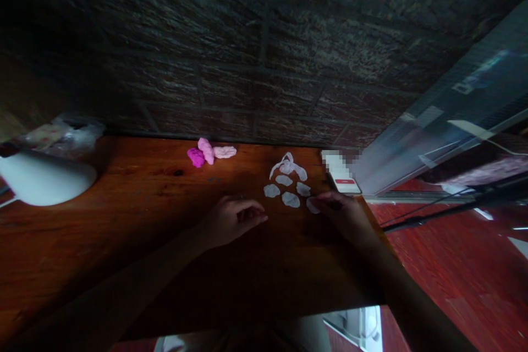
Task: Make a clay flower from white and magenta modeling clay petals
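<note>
Left hand: fingers apart; right hand: fingers pinching white piece; red label unreadable.

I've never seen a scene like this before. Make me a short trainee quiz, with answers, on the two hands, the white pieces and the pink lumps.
1. Multiple choice: of the left hand and the right hand, which has its fingertips at a thin white piece?
A) left only
B) right only
C) both
D) neither

2. True or false: the pink lumps lie between the white cone-shaped object and the other white pieces.

3. Fill in "deeper" or "paler": the leftmost lump is a ____ pink than the others.

Key: 1 B; 2 true; 3 deeper
</note>
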Demonstrator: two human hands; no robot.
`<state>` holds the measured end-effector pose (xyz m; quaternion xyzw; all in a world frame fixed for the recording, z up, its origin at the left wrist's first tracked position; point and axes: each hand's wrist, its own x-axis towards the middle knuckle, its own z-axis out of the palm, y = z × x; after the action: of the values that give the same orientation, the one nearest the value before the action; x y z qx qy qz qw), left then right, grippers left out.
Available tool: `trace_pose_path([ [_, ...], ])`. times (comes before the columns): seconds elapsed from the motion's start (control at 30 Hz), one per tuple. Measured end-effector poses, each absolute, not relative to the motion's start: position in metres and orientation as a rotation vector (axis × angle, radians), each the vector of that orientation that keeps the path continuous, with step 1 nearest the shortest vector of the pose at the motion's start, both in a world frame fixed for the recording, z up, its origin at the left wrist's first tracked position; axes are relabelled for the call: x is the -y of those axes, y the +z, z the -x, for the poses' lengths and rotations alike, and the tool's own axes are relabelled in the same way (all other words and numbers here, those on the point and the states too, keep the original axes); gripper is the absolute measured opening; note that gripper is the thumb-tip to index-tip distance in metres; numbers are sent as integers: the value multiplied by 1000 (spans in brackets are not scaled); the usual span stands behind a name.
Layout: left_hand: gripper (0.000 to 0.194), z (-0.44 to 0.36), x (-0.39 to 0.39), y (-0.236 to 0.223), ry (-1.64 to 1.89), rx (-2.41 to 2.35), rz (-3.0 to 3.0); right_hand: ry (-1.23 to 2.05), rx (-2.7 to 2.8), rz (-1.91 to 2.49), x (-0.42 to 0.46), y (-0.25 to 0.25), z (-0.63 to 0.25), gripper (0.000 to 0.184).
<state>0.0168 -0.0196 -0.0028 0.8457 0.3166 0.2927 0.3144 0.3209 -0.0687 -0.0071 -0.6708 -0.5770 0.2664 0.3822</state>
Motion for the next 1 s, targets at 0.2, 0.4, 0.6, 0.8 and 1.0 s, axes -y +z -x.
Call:
trace_pose_path([
  [0.2, 17, -16, 19, -4, 772, -837, -2233, 747, 1429, 1690, 73, 1, -324, 31],
  [0.4, 18, -15, 20, -2, 746, -831, -2230, 736, 1486, 1732, 74, 1, -321, 27],
  [0.6, 17, -15, 19, -4, 756, -841, -2268, 317, 1777, 1745, 73, -4, -322, 13],
  [0.8, 16, -15, 19, -5, 769, -834, -2277, -48, 2013, 1471, 89, 5, -319, 21],
  [1.0, 16, -15, 19, -5, 755, -842, -2284, -102, 2229, 1353, 102, 0, -317, 29],
])
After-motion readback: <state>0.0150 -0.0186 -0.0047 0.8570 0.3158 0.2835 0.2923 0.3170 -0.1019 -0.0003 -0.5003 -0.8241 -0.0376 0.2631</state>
